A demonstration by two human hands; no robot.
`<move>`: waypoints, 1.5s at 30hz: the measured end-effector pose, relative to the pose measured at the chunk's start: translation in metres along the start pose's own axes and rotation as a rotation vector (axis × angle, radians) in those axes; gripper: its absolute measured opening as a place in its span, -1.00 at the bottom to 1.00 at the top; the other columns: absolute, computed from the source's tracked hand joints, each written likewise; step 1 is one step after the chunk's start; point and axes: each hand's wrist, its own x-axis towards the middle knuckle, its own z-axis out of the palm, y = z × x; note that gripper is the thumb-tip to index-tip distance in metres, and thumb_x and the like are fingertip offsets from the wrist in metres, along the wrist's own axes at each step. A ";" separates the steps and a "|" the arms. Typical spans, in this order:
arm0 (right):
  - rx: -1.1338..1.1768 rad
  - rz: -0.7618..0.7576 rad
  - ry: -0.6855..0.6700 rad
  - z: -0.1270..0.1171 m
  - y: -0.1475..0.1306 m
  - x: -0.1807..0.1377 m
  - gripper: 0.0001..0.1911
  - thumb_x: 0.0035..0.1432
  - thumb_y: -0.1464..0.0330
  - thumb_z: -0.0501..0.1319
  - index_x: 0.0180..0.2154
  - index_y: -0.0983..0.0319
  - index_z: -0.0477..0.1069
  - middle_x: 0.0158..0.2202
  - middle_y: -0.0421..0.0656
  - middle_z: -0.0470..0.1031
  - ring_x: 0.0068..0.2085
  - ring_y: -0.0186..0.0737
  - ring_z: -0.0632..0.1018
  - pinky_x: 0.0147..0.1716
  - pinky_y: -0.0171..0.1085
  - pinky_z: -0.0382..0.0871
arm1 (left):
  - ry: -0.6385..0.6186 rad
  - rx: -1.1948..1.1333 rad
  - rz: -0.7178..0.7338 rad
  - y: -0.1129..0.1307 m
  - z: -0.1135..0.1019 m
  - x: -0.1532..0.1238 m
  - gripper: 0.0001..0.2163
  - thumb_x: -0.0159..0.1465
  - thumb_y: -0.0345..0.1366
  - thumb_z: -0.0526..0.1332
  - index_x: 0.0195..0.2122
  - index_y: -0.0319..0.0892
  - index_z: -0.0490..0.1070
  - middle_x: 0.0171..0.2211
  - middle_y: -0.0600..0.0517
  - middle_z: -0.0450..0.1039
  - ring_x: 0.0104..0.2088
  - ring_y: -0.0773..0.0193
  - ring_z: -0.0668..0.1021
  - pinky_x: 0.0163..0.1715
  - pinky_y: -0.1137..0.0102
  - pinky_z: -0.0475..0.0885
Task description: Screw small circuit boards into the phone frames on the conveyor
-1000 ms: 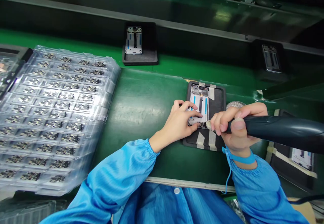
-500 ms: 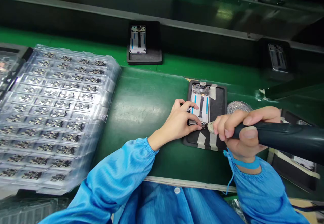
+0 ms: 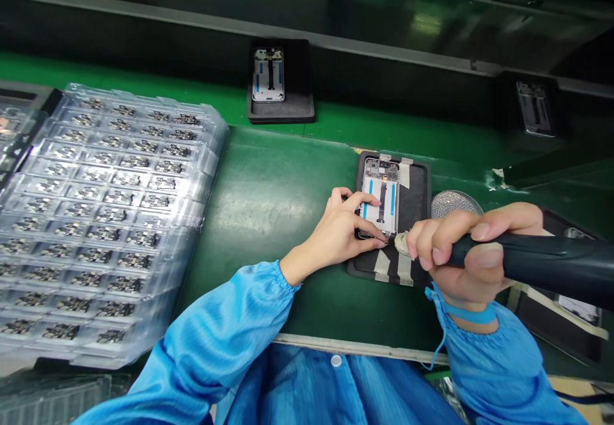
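Green surface (image 3: 268,207): carries the work, its pale front edge close to the person's blue smock (image 3: 307,380).
Opened phone (image 3: 387,210): lies face-down-style, innards up, in the left part of a black foam tray (image 3: 415,210) patched with beige tape; two blue strips and a dark ribbon cable (image 3: 382,210) run along its pale plate.
Left hand (image 3: 336,226): rests over the phone's lower half, thumb and index tips nearly together at its bottom edge; I cannot tell whether they pinch a small part.
Right hand (image 3: 472,252): fingers wrapped around a dark electric screwdriver (image 3: 556,262), whose pale wrapped nose points at the phone's lower right corner; contact cannot be made out.
Blue wrist strap (image 3: 472,315): circles the right wrist, at the sleeve cuff.
Round dish (image 3: 453,193): right of the foam tray, behind the right hand, silvery and grainy inside.
Clear plastic trays (image 3: 211,150): stacked at left, rows of small circuit boards (image 3: 142,239) in their compartments.
Rear phone (image 3: 262,82): opened likewise, on another black tray (image 3: 304,102) beyond.
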 end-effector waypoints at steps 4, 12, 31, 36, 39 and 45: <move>-0.008 -0.005 0.011 0.000 -0.005 0.000 -0.68 0.62 0.16 0.65 -0.04 0.03 0.54 -0.43 -0.38 0.60 -0.68 -0.29 0.43 -0.64 -0.22 0.56 | 0.032 0.068 0.025 0.001 0.001 -0.004 -0.95 0.55 -0.15 0.74 -0.10 0.09 1.01 0.54 -0.14 0.65 0.54 -0.31 0.41 0.62 -0.36 0.49; 0.002 0.014 0.000 -0.001 -0.004 -0.005 -0.75 0.67 0.15 0.60 0.02 0.02 0.58 -0.42 -0.37 0.62 -0.67 -0.26 0.45 -0.61 -0.19 0.57 | 0.000 0.116 0.113 0.004 0.001 -0.004 -0.91 0.59 -0.19 0.70 -0.11 0.01 0.99 0.52 -0.19 0.68 0.56 -0.32 0.44 0.51 -0.27 0.51; 0.000 0.021 0.019 -0.002 -0.002 -0.009 -0.75 0.66 0.16 0.61 0.03 0.02 0.58 -0.40 -0.36 0.63 -0.65 -0.26 0.44 -0.57 -0.17 0.59 | -0.014 0.089 0.132 0.001 0.000 -0.003 -0.92 0.62 -0.15 0.68 -0.05 0.08 1.01 0.49 -0.18 0.71 0.54 -0.28 0.46 0.54 -0.27 0.54; -0.037 -0.011 0.009 -0.001 0.000 -0.006 -0.72 0.66 0.14 0.59 0.00 0.01 0.53 -0.44 -0.39 0.58 -0.69 -0.27 0.38 -0.61 -0.19 0.53 | -0.032 0.093 0.116 0.003 -0.002 -0.004 -0.93 0.64 -0.15 0.66 0.02 0.10 1.01 0.49 -0.16 0.71 0.54 -0.27 0.47 0.57 -0.28 0.52; -0.079 -0.022 0.012 -0.004 0.003 -0.001 -0.67 0.64 0.10 0.62 -0.01 -0.01 0.50 -0.47 -0.41 0.55 -0.71 -0.26 0.36 -0.65 -0.18 0.53 | -0.022 0.087 0.076 0.006 -0.002 -0.004 -0.72 0.63 -0.08 0.66 0.32 0.11 0.95 0.52 -0.20 0.68 0.53 -0.29 0.47 0.58 -0.29 0.52; -0.109 -0.084 0.055 -0.008 0.017 0.008 -0.59 0.61 0.12 0.64 -0.11 0.04 0.45 -0.51 -0.46 0.52 -0.73 -0.33 0.32 -0.66 -0.27 0.48 | 0.014 0.092 -0.017 0.009 0.001 -0.004 -0.57 0.69 -0.18 0.53 0.54 0.06 0.79 0.58 -0.23 0.61 0.56 -0.28 0.48 0.59 -0.28 0.55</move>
